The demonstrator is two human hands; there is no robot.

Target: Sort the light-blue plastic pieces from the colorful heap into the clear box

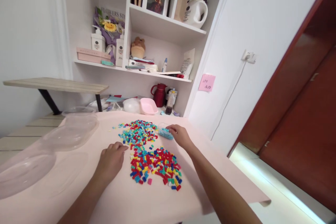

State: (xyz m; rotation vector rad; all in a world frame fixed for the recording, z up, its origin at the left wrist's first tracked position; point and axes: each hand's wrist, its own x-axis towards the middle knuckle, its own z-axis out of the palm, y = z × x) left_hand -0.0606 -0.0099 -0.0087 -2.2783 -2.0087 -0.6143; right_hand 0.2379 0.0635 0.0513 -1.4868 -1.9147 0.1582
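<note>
Small toy building bricks lie in two joined heaps, a mostly blue and turquoise far heap (138, 133) and a largely red near heap (160, 164). My left hand (111, 161) rests at the left side of the heaps, fingers curled and thumb pressed to the forefinger; anything pinched there is hidden. Beyond the near heap, to the right, stands a small clear plastic container (166, 133) with light blue bricks in it. Over its right rim is my right hand (180, 135), fingertips closed together. I cannot make out what they hold.
Several clear plastic trays (70, 133) line the left side of the pink-covered table (126, 199). At the back are a pink basin (148, 106), a dark red jug (159, 94) and a bottle (171, 101). A wooden stand (57, 84) rises at the left, below shelves (168, 22).
</note>
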